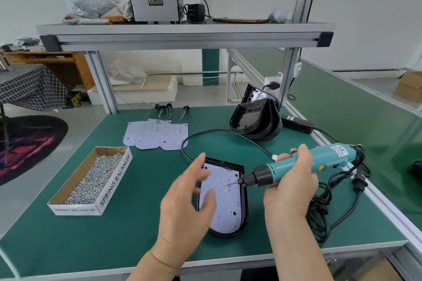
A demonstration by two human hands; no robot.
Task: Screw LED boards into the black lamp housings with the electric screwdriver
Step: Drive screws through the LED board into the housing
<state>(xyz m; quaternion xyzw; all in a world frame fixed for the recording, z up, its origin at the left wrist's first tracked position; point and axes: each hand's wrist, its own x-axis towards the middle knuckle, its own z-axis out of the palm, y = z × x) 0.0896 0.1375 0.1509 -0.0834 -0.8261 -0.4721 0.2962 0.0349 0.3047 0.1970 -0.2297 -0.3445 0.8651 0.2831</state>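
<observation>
A black lamp housing (243, 201) lies flat on the green mat with a white LED board (225, 203) seated inside it. My right hand (291, 186) grips the teal electric screwdriver (303, 164), held nearly level, its bit tip carrying a small screw (227, 185) just above the board. Over the housing's left side hovers my left hand (189, 198), fingers relaxed and spread, holding nothing. Several loose LED boards (156, 134) with wires lie farther back. A stack of empty black housings (257, 121) stands at the back right.
A cardboard box of screws (93, 181) sits at the left. The screwdriver's black cable (328, 210) coils at the right edge, near a black power adapter (296, 123). An upper shelf (182, 34) carries a grey machine and a bag of screws.
</observation>
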